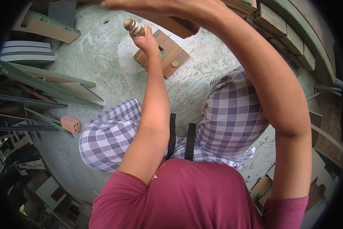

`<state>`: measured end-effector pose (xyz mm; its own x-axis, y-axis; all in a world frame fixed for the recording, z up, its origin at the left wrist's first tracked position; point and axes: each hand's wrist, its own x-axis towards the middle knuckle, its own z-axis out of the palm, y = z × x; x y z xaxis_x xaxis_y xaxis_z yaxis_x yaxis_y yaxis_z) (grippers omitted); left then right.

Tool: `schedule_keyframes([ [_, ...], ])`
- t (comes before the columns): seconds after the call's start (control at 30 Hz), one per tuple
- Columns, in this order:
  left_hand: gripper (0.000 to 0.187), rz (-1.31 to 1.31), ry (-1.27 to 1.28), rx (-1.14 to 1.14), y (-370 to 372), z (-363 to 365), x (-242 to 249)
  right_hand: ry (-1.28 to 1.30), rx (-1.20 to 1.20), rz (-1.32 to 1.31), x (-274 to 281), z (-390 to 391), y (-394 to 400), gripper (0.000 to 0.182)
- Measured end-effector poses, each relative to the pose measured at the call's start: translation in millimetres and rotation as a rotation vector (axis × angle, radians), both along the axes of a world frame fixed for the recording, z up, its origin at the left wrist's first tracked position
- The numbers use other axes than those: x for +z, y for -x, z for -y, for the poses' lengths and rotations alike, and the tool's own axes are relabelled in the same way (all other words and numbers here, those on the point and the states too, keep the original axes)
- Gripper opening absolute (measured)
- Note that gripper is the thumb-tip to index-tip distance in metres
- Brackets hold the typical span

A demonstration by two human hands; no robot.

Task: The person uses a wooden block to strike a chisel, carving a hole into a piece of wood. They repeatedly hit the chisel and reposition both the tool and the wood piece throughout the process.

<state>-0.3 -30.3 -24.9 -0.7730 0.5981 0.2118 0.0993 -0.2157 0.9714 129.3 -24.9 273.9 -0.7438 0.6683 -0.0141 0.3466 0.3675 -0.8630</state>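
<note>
My left hand (145, 42) is wrapped round the wooden handle of a chisel (132, 26) ringed with white bands. Its blade is hidden below the hand. Under it, a flat wooden board (174, 53) lies on the floor, with a rectangular cut-out near its middle and a small round piece (175, 63) on its right part. My right hand (152, 4) is raised at the top edge, partly cut off by the frame. A thick brown wooden block (175, 26) hangs under that hand and seems held by it, though most of the grip is out of sight.
Panels and boards (49, 82) lean along the left, near a hollow red brick (70, 124). More hollow bricks (270, 19) line the upper right. My bent knees (232, 110) in checked trousers flank the concrete floor (99, 49). Further panels (320, 171) stand at lower right.
</note>
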Motion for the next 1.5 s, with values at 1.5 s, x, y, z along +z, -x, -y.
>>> schedule_keyframes([
  [1.5,0.044,-0.069,0.118,-0.007,11,-5,-14,-0.394,-0.206,0.240,-113,-5,34,0.058],
])
